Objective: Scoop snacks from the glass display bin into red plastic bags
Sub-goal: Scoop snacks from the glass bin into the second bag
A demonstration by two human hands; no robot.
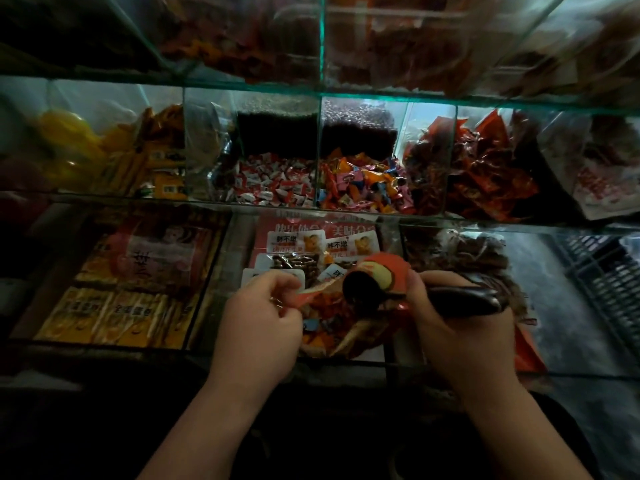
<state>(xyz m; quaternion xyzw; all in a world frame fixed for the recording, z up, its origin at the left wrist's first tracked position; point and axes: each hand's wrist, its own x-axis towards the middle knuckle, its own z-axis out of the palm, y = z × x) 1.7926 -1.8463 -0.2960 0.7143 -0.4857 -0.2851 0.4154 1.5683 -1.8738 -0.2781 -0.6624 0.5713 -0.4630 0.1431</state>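
Left hand (263, 317) pinches red bag (346, 323) open — wrapped snacks (322, 336) inside.

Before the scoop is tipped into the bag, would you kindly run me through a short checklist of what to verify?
1. Left hand pinching the red bag at its rim: ok.
2. Bag mouth held open under the scoop: ok, though the far rim is partly hidden.
3. Right hand gripping the dark scoop handle firmly: ok.
4. Scoop bowl over the bag opening, not beside it: ok.
5. Scoop loaded with snacks: cannot tell, the bowl looks dark.
6. Room left in the bag: ok, wrapped snacks fill only its lower part.
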